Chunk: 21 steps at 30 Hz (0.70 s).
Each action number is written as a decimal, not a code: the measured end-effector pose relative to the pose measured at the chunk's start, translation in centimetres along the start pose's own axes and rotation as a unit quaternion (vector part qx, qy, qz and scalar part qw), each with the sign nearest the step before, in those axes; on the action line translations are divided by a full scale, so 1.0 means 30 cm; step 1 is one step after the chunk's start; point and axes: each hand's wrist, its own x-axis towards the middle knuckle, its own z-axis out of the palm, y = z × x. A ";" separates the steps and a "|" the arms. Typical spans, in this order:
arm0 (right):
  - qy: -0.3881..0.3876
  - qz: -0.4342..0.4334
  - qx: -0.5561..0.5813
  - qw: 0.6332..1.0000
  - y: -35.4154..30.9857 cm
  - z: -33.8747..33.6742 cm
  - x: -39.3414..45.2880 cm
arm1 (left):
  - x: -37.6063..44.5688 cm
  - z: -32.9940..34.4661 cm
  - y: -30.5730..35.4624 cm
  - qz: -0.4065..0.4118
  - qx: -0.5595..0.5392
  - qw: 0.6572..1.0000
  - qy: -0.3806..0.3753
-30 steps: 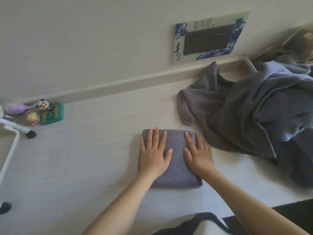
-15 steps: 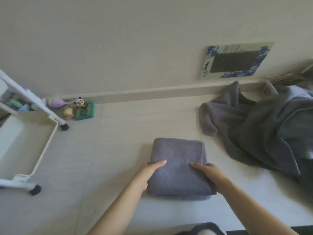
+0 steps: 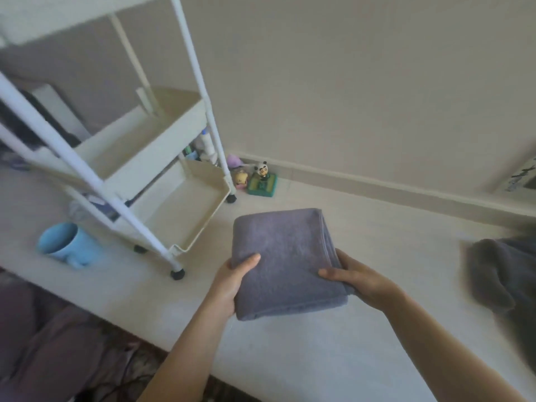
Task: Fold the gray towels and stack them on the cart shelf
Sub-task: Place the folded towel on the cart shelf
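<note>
Left hand (image 3: 229, 281) and right hand (image 3: 358, 277) grip folded gray towel (image 3: 285, 262) above pale floor (image 3: 362, 343); white cart (image 3: 174, 181) stands near wall (image 3: 348, 82).

a folded gray towel (image 3: 285, 258), a flat rectangle, sits right of the white cart's (image 3: 162, 158) empty bottom shelf (image 3: 185, 210).

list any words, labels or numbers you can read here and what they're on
None can be read.
Wall plaque at the right edge: dark marks, cut off and blurred, unreadable.
Bottles behind the cart: labels too small and blurred.
Folded towel and blue mug: no text visible.
</note>
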 end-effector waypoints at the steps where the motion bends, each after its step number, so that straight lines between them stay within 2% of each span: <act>1: -0.025 -0.011 -0.015 1.000 -0.036 0.014 0.035 | 0.008 -0.026 0.015 0.013 -0.009 1.000 0.013; 5: -0.105 -0.014 -0.085 0.991 -0.156 0.072 0.231 | 0.044 -0.138 0.086 0.051 -0.097 0.990 0.092; 8: -0.110 -0.025 -0.116 0.987 -0.250 0.111 0.355 | 0.065 -0.181 0.127 0.071 -0.154 0.977 0.126; 15: -0.001 -0.099 -0.050 0.994 -0.347 0.232 0.654 | 0.156 -0.203 0.211 0.142 -0.233 0.930 0.247; 18: 0.062 -0.123 -0.049 0.989 -0.347 0.271 0.716 | 0.173 -0.187 0.256 0.161 -0.212 0.921 0.285; 21: 0.076 -0.130 -0.062 0.987 -0.319 0.315 0.839 | 0.249 -0.201 0.288 0.191 -0.173 0.891 0.375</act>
